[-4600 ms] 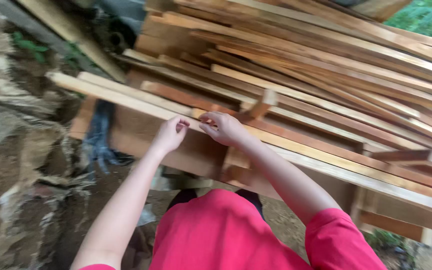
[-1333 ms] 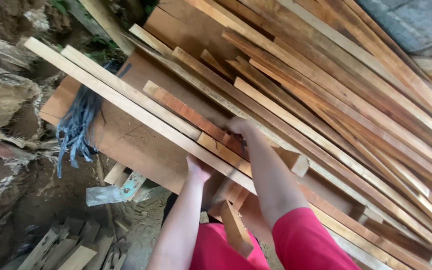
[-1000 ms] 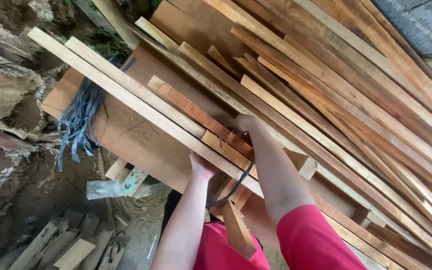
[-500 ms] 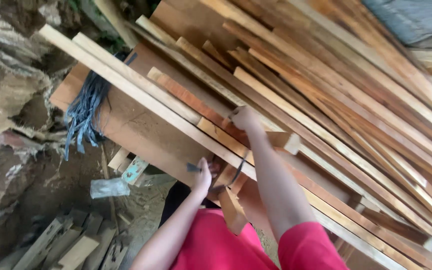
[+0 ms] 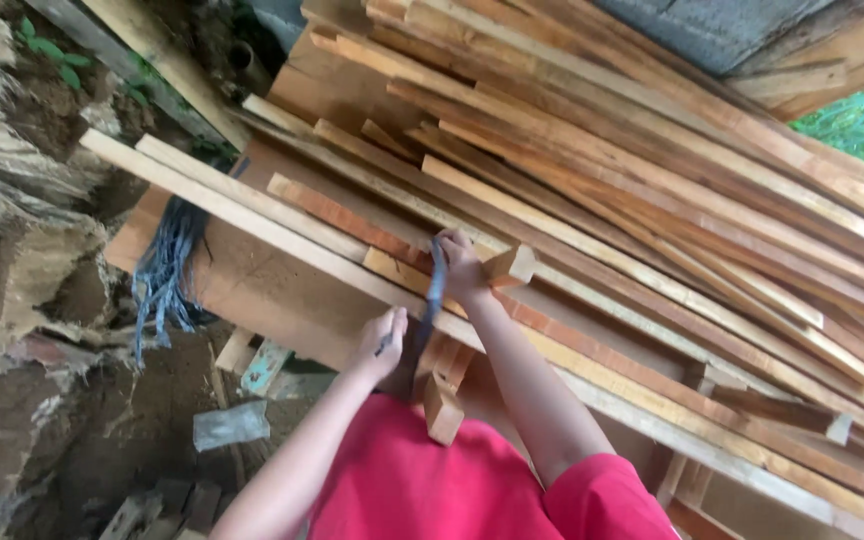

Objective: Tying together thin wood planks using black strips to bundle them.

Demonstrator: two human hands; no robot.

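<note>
The right hand [image 5: 460,266] was closed around the upper end of a dark strap [image 5: 436,290], which ran down across the front edge of the pale plank [image 5: 252,222] toward the left hand [image 5: 382,343]. The left hand was curled against the plank's underside, pinching the strap's lower end. The plank lay at the front of a slanting stack of boards [image 5: 652,190]. A frayed blue cord [image 5: 164,275] hung at the stack's left end. A short wood block [image 5: 442,408] stood just below the hands.
</note>
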